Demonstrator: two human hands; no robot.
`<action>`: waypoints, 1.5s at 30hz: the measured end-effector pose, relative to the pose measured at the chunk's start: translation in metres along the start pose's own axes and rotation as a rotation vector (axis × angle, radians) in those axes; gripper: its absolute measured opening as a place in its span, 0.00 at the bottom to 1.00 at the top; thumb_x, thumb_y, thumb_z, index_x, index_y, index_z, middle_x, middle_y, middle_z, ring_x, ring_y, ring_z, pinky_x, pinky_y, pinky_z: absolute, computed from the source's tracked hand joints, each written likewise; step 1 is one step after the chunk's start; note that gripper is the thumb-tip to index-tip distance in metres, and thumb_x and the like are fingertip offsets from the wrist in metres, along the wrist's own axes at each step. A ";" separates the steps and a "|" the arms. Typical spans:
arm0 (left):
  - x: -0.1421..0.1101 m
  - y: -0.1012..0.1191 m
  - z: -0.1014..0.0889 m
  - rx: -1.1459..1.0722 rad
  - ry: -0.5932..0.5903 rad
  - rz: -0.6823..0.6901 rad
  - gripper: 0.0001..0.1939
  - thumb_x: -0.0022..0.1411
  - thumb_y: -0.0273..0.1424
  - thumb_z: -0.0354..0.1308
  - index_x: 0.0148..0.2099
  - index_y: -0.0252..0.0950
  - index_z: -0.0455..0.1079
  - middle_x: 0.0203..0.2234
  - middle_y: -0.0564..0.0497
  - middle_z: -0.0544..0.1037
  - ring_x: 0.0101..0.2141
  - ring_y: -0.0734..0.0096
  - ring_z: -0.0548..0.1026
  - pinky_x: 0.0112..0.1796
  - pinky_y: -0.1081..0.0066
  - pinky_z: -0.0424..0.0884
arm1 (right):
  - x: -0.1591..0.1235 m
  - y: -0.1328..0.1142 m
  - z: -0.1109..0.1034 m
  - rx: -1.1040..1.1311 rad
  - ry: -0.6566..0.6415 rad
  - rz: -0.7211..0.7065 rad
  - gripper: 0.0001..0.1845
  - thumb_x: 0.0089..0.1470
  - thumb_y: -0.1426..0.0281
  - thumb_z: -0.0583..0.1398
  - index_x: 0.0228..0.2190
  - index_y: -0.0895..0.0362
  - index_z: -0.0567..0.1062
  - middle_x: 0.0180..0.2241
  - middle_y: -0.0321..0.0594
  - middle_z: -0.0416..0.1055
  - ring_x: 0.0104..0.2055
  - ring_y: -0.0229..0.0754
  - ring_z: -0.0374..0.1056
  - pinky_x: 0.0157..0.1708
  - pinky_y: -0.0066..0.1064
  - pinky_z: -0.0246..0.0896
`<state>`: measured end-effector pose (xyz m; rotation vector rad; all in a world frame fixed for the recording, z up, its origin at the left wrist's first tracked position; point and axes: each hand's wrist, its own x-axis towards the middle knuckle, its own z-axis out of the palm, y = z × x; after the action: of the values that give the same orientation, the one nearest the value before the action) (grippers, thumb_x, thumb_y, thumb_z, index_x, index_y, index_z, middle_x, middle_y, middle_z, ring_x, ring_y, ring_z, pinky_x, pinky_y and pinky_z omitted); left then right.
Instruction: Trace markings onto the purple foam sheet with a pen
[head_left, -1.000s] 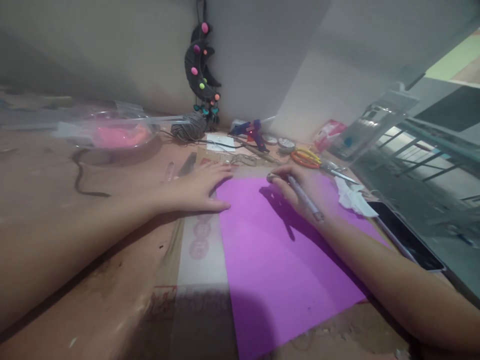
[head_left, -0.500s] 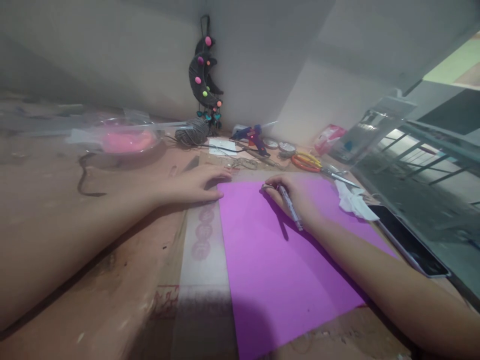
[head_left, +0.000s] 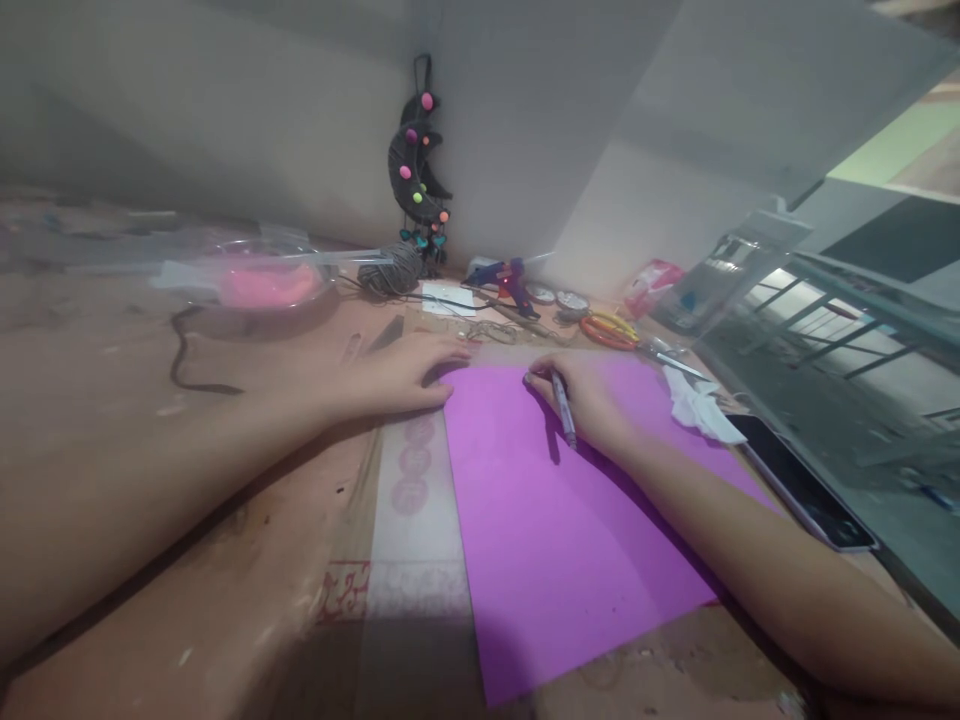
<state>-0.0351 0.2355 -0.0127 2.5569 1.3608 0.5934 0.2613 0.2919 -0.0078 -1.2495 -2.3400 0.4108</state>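
Note:
A purple foam sheet (head_left: 547, 530) lies flat on the brown table in front of me. My left hand (head_left: 405, 375) rests palm down, fingers stretched, on the sheet's far left corner. My right hand (head_left: 589, 400) is closed round a pen (head_left: 562, 420), its tip touching the sheet near the far edge. A strip of printed cardboard (head_left: 416, 510) lies under the sheet's left side.
Behind the sheet lie a blue glue gun (head_left: 501, 275), orange-handled scissors (head_left: 611, 328), a ball of grey yarn (head_left: 390, 268) and a black crescent ornament (head_left: 416, 170) against the wall. A clear container with pink contents (head_left: 262, 285) stands left. A phone (head_left: 799, 480) and crumpled tissue (head_left: 697, 410) lie right.
My right hand has drawn the pen leftward and turned it more upright along the sheet's far edge. The view has tilted slightly. My left hand has kept its place.

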 end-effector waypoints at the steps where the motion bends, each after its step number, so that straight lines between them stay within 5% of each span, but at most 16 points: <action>1: -0.001 0.006 0.001 0.030 0.029 0.006 0.23 0.66 0.32 0.55 0.61 0.34 0.75 0.63 0.39 0.76 0.64 0.51 0.73 0.65 0.55 0.68 | -0.001 -0.003 -0.002 0.019 -0.012 0.007 0.10 0.62 0.62 0.63 0.40 0.54 0.78 0.38 0.44 0.81 0.39 0.47 0.75 0.42 0.39 0.68; 5: -0.003 0.023 0.009 0.109 0.075 -0.004 0.18 0.68 0.35 0.56 0.56 0.36 0.78 0.59 0.40 0.78 0.61 0.49 0.74 0.63 0.51 0.68 | -0.011 -0.017 -0.015 0.126 -0.130 -0.062 0.05 0.61 0.66 0.63 0.39 0.54 0.77 0.38 0.42 0.83 0.38 0.46 0.77 0.41 0.37 0.69; 9: 0.000 0.024 0.014 0.152 -0.018 -0.126 0.33 0.68 0.46 0.60 0.67 0.31 0.70 0.68 0.37 0.71 0.68 0.45 0.66 0.69 0.48 0.60 | -0.018 -0.026 -0.021 0.109 -0.242 -0.164 0.07 0.62 0.69 0.61 0.41 0.54 0.79 0.41 0.42 0.83 0.40 0.46 0.78 0.41 0.36 0.70; 15: 0.004 0.019 0.013 0.182 -0.113 -0.120 0.36 0.70 0.48 0.58 0.71 0.31 0.67 0.72 0.38 0.66 0.70 0.45 0.63 0.71 0.49 0.55 | 0.007 -0.025 0.001 -0.023 -0.146 -0.275 0.10 0.61 0.70 0.57 0.39 0.55 0.79 0.40 0.45 0.79 0.40 0.47 0.74 0.42 0.38 0.68; 20: 0.001 0.023 0.010 0.216 -0.093 -0.109 0.34 0.71 0.49 0.59 0.69 0.32 0.68 0.70 0.37 0.68 0.69 0.43 0.65 0.70 0.48 0.55 | 0.023 -0.032 0.012 0.033 -0.139 -0.176 0.07 0.54 0.72 0.59 0.36 0.55 0.76 0.32 0.40 0.77 0.32 0.43 0.71 0.36 0.35 0.65; 27: -0.001 0.018 0.006 0.130 -0.045 -0.024 0.32 0.68 0.48 0.65 0.66 0.34 0.70 0.66 0.37 0.72 0.66 0.46 0.69 0.65 0.53 0.63 | -0.028 -0.040 -0.012 0.251 -0.337 0.085 0.05 0.55 0.68 0.61 0.35 0.53 0.73 0.25 0.35 0.75 0.24 0.39 0.68 0.29 0.31 0.62; 33: -0.001 0.022 0.009 0.038 -0.007 0.167 0.11 0.73 0.35 0.61 0.52 0.38 0.81 0.52 0.46 0.81 0.54 0.58 0.77 0.58 0.60 0.69 | -0.036 -0.045 -0.023 0.114 -0.282 0.019 0.07 0.58 0.66 0.61 0.37 0.54 0.77 0.29 0.38 0.78 0.29 0.41 0.71 0.32 0.32 0.63; 41: -0.008 0.025 0.021 0.173 -0.010 0.282 0.22 0.76 0.28 0.51 0.63 0.49 0.78 0.51 0.45 0.78 0.52 0.58 0.75 0.55 0.58 0.71 | -0.032 -0.050 -0.033 0.096 -0.353 0.013 0.04 0.60 0.67 0.61 0.36 0.54 0.76 0.31 0.36 0.79 0.30 0.40 0.70 0.32 0.31 0.62; 45: -0.007 0.025 0.025 0.177 -0.036 0.257 0.22 0.77 0.29 0.50 0.64 0.53 0.77 0.53 0.46 0.77 0.54 0.57 0.74 0.56 0.56 0.70 | -0.018 -0.041 -0.017 0.020 -0.238 -0.017 0.06 0.61 0.66 0.60 0.37 0.54 0.76 0.29 0.36 0.77 0.30 0.41 0.69 0.33 0.32 0.61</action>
<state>-0.0093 0.2161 -0.0290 2.8970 1.1267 0.4823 0.2496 0.2555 0.0211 -1.2292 -2.5344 0.6053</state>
